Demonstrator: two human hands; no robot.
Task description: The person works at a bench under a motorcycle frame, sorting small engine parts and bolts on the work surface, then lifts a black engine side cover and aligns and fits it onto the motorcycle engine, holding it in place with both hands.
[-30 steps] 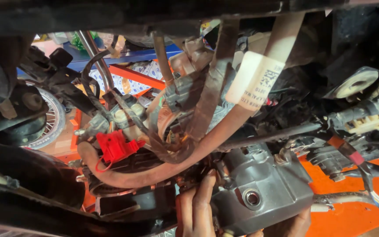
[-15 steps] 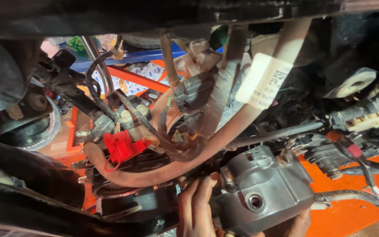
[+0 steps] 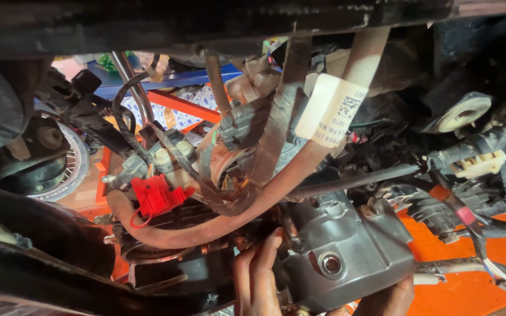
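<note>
Underside of a motorcycle engine bay, seen from below through the head camera. Nearest, at the lower edge of the view, the left hand [image 3: 259,278] reaches upward with its fingers [image 3: 267,251] extended and pressed against the left edge of the grey engine casing [image 3: 346,251]; the fingers lie flat on the metal rather than curled round anything. The right hand [image 3: 390,298] shows only as a small part under the casing's lower right corner, touching its underside; whether it grips or merely supports cannot be told. The casing sits at the lower centre of the bay and carries a round plug hole [image 3: 330,264] on its face. Just above the left fingertips, a thick reddish-brown hose [image 3: 206,228] loops from the left side up toward the top right, bearing a white label [image 3: 338,108]. A red connector [image 3: 156,196] hangs just beside the hose's left bend. Farther up, a bundle of black cables [image 3: 130,117] runs among grey plugs. At the right edge, a cream connector [image 3: 478,164] lies below a white round bushing [image 3: 461,114]. Beyond, an orange floor [image 3: 469,292] shows at the lower right.
</note>
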